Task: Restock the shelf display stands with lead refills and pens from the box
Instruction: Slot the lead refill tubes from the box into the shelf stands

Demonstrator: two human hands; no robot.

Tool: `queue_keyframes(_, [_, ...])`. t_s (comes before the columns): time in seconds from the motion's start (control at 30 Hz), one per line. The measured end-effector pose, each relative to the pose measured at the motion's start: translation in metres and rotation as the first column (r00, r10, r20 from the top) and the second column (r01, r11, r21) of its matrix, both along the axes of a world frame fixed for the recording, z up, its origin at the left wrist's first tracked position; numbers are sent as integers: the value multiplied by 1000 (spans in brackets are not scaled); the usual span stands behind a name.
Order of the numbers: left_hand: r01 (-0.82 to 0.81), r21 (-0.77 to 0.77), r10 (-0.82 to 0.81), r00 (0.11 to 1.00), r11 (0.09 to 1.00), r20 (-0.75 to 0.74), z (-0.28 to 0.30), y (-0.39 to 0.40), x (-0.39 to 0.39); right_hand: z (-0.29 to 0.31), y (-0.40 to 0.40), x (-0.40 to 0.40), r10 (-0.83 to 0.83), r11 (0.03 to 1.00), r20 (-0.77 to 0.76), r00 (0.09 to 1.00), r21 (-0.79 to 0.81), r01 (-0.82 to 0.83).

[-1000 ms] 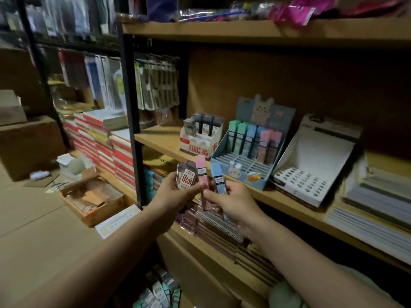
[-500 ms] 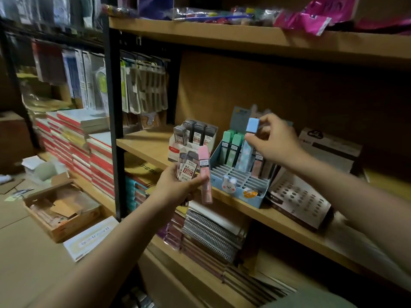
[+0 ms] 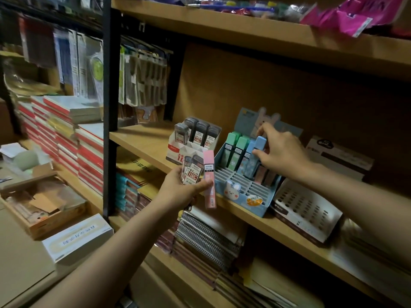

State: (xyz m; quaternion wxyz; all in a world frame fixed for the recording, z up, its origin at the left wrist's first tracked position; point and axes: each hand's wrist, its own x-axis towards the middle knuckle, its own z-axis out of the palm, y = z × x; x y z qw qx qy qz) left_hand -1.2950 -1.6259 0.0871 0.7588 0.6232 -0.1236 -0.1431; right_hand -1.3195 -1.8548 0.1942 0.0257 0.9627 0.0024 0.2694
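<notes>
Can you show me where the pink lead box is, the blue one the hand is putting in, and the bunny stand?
pink lead box (image 3: 209, 174): head view, on its label.
blue lead box (image 3: 259, 145): head view, upper body.
bunny stand (image 3: 231, 189): head view, front wall's bunny sticker.

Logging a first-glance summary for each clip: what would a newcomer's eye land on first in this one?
Probably the right hand at the blue bunny display stand on the middle shelf, pinching a blue lead refill case beside the green cases. Next, the left hand in front of the shelf, holding a pink refill case and clear refill packs.
</notes>
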Motion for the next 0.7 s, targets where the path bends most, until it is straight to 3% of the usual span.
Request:
queue_keyframes(0.17, [-6,-10,6,1000,1000,-2,-1,0,1,-5,-11,0,-15,998,32,999,-55,17])
queue_keyframes(0.5, [-28,-22,28,1000,999,-9,-2,2,2,-14,-14,7,-65,997,-24,998,34,66])
queue_keyframes(0.7, [-23,-5,23,1000,1000,-7,-4,3,1,-20,-16,6,-125,991,116,985,-25,128])
